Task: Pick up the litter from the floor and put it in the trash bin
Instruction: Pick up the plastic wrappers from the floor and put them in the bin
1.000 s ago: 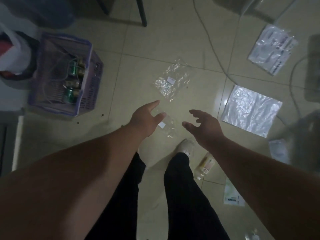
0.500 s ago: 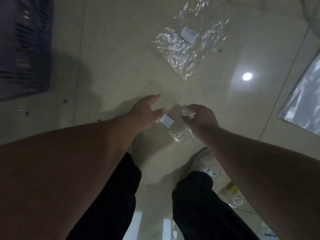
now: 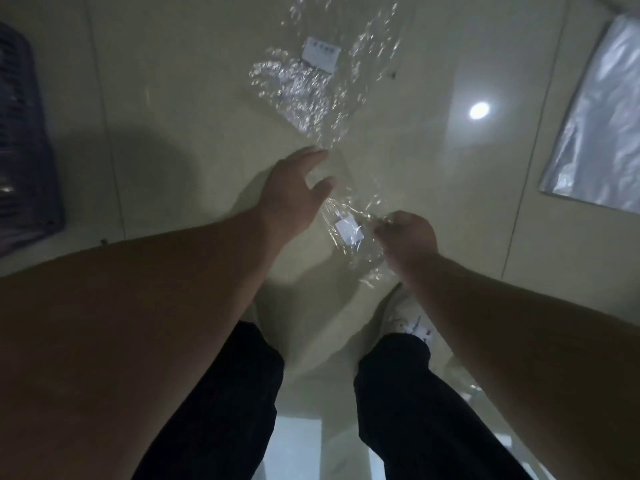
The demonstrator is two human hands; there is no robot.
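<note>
Right hand is pinching the small clear plastic bag's right edge; left hand, fingers spread, is hovering just left of it.

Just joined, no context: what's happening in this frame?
A person is bent over a tiled floor clearing litter. The right hand pinches a small clear plastic bag with a white label, seemingly just coming off the floor. The left hand is open, fingers spread, beside that bag and holding nothing. A larger crinkled clear bag lies further ahead on the floor, and a silvery bag at the right. A dark slatted basket sits at the left edge.
</note>
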